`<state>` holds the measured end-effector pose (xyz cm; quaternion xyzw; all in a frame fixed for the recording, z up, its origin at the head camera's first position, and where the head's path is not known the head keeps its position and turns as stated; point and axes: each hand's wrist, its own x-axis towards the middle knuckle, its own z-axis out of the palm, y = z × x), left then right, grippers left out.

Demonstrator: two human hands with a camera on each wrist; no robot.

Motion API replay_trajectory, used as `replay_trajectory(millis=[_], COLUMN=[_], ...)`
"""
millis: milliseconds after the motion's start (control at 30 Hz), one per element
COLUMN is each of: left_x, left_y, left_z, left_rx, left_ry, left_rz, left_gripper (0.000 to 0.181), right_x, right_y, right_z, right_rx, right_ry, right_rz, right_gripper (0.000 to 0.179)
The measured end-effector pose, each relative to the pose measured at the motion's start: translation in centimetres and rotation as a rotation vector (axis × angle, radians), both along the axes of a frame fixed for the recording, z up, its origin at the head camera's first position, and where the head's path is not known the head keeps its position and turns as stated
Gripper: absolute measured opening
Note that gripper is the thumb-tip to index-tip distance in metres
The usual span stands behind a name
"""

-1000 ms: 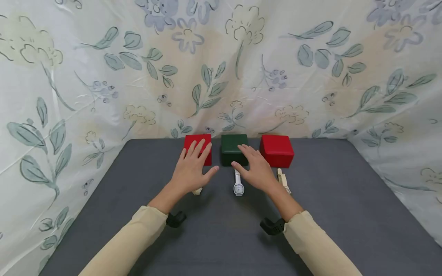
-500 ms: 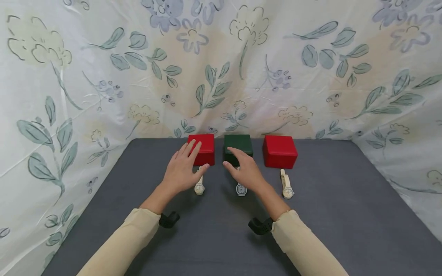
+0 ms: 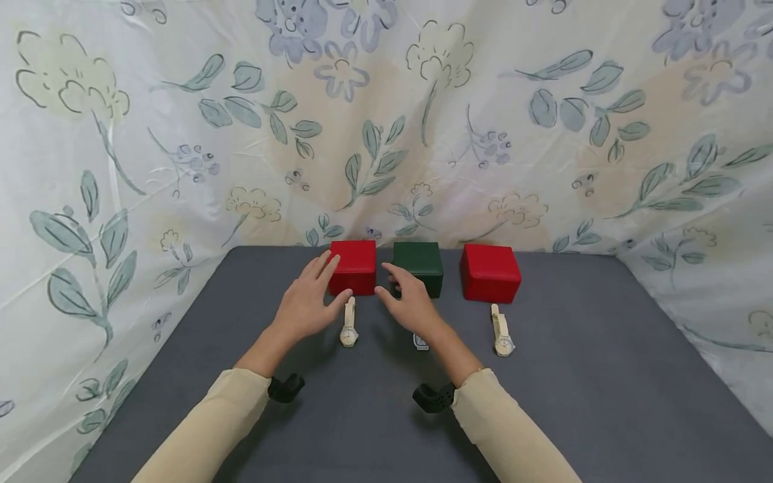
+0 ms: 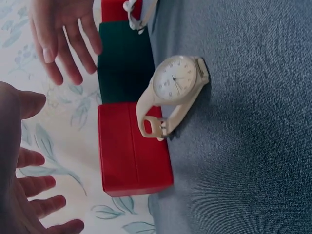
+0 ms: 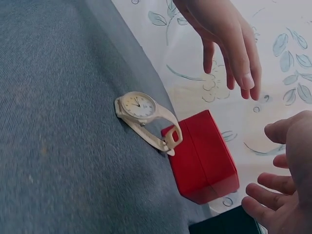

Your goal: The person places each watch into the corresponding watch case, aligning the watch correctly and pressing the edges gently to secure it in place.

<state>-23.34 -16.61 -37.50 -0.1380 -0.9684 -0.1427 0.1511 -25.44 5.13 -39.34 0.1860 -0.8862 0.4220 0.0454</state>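
Observation:
My left hand (image 3: 304, 303) hovers with fingers spread, overlapping the left corner of the left red box (image 3: 356, 268) in the head view. Just beyond its thumb lies a cream wristwatch (image 3: 348, 329). My right hand (image 3: 413, 305) is raised in front of the green box (image 3: 421, 265), fingers relaxed and apart. Under that hand a white watch (image 3: 421, 343) shows only part of its face; the rest is hidden. Neither hand holds anything. In the left wrist view, the cream watch (image 4: 174, 80) rests on its buckled strap before the red box (image 4: 131, 151).
A second red box (image 3: 490, 274) stands to the right, with another cream watch (image 3: 502, 335) in front of it. The grey cloth-covered table (image 3: 604, 376) ends at a flowered curtain (image 3: 386, 121) behind the boxes. Black wrist cameras (image 3: 286, 388) sit below both wrists.
Both hands have drifted left and slightly back. The right hand now covers more of the middle watch, while the left and right watches have come into full sight. Boxes stay in place.

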Motion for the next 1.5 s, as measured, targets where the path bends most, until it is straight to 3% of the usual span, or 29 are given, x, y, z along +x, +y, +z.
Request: replay_trajectory(millis=[367, 633, 933, 1133, 1300, 1500], left_x=[-0.8, -2.8, -4.6, -5.7, -6.6, -7.5], left_y=[-1.1, -2.0, -2.6, -2.5, -2.4, -2.3], left_z=[-0.9, -1.5, -2.3, -3.0, -3.3, -3.8], left_rx=[0.096, 0.205, 0.252, 0.300, 0.372, 0.408], left_ry=[-0.065, -0.125, -0.177, -0.197, -0.268, -0.330], left_rz=[-0.008, -0.009, -0.006, -0.012, 0.033, 0.025], left_gripper=[0.071, 0.068, 0.068, 0.070, 0.077, 0.084], right_x=[-1.0, -1.9, -3.2, -4.2, -4.9, -5.7], right_y=[-1.8, -3.0, -4.1, -4.7, -5.2, -5.4], right_z=[-1.5, -2.2, -2.9, -3.2, -3.2, -3.5], right_rx=[-0.087, -0.142, -0.190, -0.232, -0.261, -0.294], right_ry=[-0.095, -0.104, -0.198, -0.209, -0.221, -0.192], right_rz=[0.023, -0.001, -0.054, -0.068, -0.080, -0.059], right_gripper=[0.058, 0.068, 0.079, 0.080, 0.080, 0.078])
